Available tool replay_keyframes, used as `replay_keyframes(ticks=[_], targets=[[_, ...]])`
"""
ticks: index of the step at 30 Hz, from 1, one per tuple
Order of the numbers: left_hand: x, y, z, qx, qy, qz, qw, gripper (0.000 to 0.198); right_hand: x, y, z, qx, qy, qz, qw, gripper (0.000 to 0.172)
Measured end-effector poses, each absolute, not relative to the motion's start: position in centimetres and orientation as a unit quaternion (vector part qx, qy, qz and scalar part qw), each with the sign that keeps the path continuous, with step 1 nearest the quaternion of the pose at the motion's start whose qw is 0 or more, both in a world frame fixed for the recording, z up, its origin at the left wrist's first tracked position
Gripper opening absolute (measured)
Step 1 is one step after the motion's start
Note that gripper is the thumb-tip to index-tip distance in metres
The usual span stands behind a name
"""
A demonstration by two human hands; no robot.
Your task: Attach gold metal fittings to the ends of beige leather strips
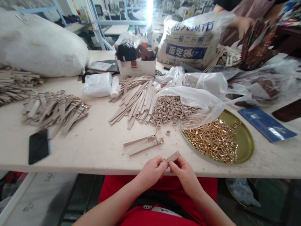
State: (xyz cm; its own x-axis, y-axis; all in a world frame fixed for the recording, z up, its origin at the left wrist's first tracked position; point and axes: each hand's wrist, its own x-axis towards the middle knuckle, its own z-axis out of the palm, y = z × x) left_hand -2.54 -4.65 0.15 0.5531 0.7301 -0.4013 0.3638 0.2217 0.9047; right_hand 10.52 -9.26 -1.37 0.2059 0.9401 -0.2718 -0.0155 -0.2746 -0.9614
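At the table's front edge, my left hand [153, 169] and my right hand [182, 170] close together on one beige strap [173, 156]. Its free end points up to the right; what lies between the fingertips is mostly covered. Just beyond my hands lie two straps with gold buckles [146, 146], side by side. A single beige loop [168, 132] sits near a heap of such loops [167, 108] spilling from a clear plastic bag [204, 96]. To the right, an oval gold tray [244, 150] holds many small gold buckles [216, 140].
Loose straps [136, 100] fan out behind, near a white box [137, 67]. Bundled straps [58, 110] and a black phone [38, 146] lie left. A blue packet [267, 123] is right. Large white sacks stand at the back; another person's hand [244, 25] reaches in at upper right.
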Motion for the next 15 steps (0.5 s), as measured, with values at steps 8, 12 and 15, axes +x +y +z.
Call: replay_keyframes(ticks=[8, 12, 15], targets=[[-2.7, -4.7, -0.1, 0.592, 0.45, 0.153, 0.651, 0.027, 10.9, -9.3, -1.6, -0.619, -0.435, 0.469, 0.456, 0.02], [-2.9, -4.8, 0.2, 0.68, 0.476, 0.14, 0.54, 0.025, 11.2, -9.1, -2.0, -0.58, -0.37, 0.57, 0.449, 0.025], [-3.1, -5.0, 0.5, 0.665, 0.46, 0.121, 0.576, 0.026, 11.4, -9.3, -2.6, -0.53, -0.332, 0.637, 0.451, 0.024]])
